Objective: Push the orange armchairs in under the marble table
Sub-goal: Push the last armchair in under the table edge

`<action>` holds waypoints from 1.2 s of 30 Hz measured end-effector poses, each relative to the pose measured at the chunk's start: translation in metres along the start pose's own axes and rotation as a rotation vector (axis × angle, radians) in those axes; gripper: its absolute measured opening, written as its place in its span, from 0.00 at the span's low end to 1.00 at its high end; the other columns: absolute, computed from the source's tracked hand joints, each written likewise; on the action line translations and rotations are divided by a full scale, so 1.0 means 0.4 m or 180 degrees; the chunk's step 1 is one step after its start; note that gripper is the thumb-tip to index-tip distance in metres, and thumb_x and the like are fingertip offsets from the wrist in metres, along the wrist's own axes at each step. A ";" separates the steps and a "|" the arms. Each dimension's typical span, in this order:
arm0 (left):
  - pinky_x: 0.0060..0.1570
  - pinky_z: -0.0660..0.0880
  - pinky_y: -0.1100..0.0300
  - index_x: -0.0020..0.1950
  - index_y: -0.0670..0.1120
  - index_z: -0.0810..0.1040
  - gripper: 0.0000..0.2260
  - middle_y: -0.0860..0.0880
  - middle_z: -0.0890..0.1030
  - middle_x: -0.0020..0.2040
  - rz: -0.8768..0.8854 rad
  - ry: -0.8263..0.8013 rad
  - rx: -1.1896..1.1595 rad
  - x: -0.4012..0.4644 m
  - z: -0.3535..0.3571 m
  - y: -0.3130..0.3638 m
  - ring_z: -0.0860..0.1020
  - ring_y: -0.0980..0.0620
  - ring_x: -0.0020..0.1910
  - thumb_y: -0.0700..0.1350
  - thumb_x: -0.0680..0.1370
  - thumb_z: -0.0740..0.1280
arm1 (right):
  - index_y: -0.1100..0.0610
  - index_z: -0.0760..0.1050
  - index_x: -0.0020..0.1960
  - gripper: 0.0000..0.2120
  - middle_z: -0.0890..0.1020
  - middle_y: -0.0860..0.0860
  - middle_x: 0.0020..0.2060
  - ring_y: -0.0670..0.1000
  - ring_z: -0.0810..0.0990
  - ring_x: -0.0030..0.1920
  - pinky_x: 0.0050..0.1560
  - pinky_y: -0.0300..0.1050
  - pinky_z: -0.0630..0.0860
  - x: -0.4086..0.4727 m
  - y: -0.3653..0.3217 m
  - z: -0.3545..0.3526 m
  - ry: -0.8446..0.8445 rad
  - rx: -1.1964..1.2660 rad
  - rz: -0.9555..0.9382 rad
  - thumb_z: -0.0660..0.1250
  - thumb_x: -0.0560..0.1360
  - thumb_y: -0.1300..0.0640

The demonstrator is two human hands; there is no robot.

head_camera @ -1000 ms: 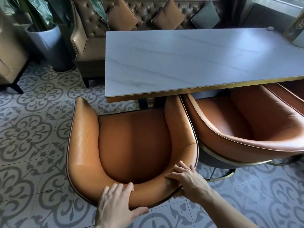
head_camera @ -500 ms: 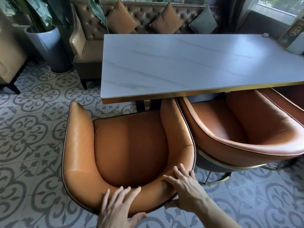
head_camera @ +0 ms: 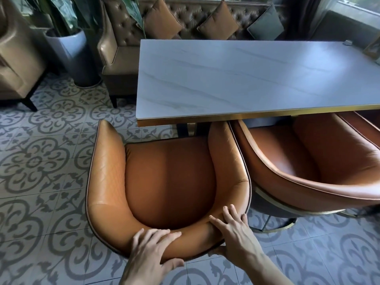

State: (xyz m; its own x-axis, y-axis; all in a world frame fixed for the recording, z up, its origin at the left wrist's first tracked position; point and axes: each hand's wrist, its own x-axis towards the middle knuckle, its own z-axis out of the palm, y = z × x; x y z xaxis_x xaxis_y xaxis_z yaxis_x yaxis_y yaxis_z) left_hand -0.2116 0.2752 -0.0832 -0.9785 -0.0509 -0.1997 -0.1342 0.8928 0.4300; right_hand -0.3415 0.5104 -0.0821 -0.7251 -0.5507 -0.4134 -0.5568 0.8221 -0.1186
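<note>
— What was seen nearest the camera?

— The left hand [head_camera: 151,251] and the right hand [head_camera: 236,233] were laid on the curved back rim of the near orange armchair [head_camera: 168,182]. On the left, fingers were spread over the rim with the thumb tucked beneath it, so the padded edge was clasped. On the right, fingers were draped over the top; the thumb was hidden behind the back, so a full clasp could not be confirmed. Both forearms were cut off by the lower edge.

— And the chair itself?

— Tan leather outside, a darker seat, dark piping. Its open front was turned toward the marble table [head_camera: 246,79], with only the right arm tip reaching under the gold-trimmed edge; the left arm stood clear of the table's corner. Its legs were hidden.

— Beyond that?

— A second orange armchair [head_camera: 318,161] stood just beside it on the right, its front tucked beneath the tabletop and its far side cut off. The table's long axis ran left to right, before a tufted sofa [head_camera: 185,19].
</note>
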 end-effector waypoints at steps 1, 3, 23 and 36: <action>0.71 0.47 0.53 0.70 0.70 0.66 0.32 0.65 0.70 0.68 -0.0031 -0.0108 0.0002 0.005 -0.006 -0.016 0.64 0.61 0.69 0.78 0.69 0.55 | 0.42 0.54 0.81 0.45 0.54 0.59 0.82 0.62 0.46 0.83 0.77 0.67 0.55 0.009 -0.008 0.002 0.0024 0.0005 0.0000 0.72 0.72 0.34; 0.73 0.45 0.54 0.71 0.70 0.64 0.33 0.67 0.67 0.69 -0.0038 -0.0144 0.0028 0.023 -0.018 -0.052 0.60 0.63 0.70 0.79 0.68 0.54 | 0.42 0.55 0.81 0.44 0.55 0.59 0.81 0.62 0.46 0.82 0.77 0.68 0.55 0.031 -0.022 0.000 0.0080 0.0047 -0.0011 0.73 0.72 0.35; 0.68 0.58 0.50 0.69 0.67 0.68 0.32 0.65 0.74 0.63 0.0031 0.0208 0.0022 0.082 -0.030 -0.120 0.68 0.59 0.64 0.79 0.70 0.53 | 0.42 0.66 0.78 0.43 0.69 0.55 0.68 0.61 0.57 0.76 0.69 0.73 0.64 0.107 -0.042 -0.030 0.0293 0.0244 -0.0084 0.76 0.68 0.34; 0.75 0.57 0.50 0.74 0.61 0.66 0.27 0.53 0.69 0.73 -0.0488 0.0229 0.0118 0.016 -0.075 -0.077 0.63 0.49 0.73 0.61 0.76 0.68 | 0.46 0.62 0.80 0.35 0.70 0.60 0.72 0.64 0.65 0.74 0.72 0.59 0.70 0.009 -0.081 -0.054 0.0439 0.0526 -0.0115 0.72 0.78 0.43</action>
State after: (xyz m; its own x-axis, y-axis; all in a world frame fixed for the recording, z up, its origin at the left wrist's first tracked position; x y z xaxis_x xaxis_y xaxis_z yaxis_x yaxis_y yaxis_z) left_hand -0.2185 0.2340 -0.0713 -0.9559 -0.2185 -0.1962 -0.2782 0.8879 0.3664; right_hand -0.3348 0.4788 -0.0601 -0.7607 -0.5855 -0.2801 -0.5177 0.8076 -0.2822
